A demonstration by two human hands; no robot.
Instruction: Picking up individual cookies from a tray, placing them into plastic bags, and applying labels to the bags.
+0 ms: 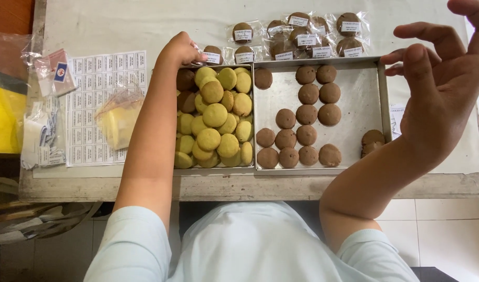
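Matt metal tray (362, 112), glossy plastic wrappers (323, 36)

left hand (181, 49) fisted at yellow cookies (216, 117) tray | right hand (443, 83) spread open above brown cookies (307, 117)

Two trays sit side by side on the table (119, 21), touching along their inner walls. The left tray (250, 168) is heaped full of cookies (215, 115). The right tray (384, 94) holds flat cookies (307, 114) in loose rows, mostly in its left and middle part, with a small stack (372, 140) near its right wall. Just beyond the trays, at the far side, lies a cluster of bagged cookies (302, 36). Left of the trays lies a label sheet (96, 78), with a bag (118, 117) on its right part and small packets (44, 130) at its left edge. The left hand (179, 49) rests at the left tray's far left corner. The right hand (445, 78) hangs above the right tray's right edge.
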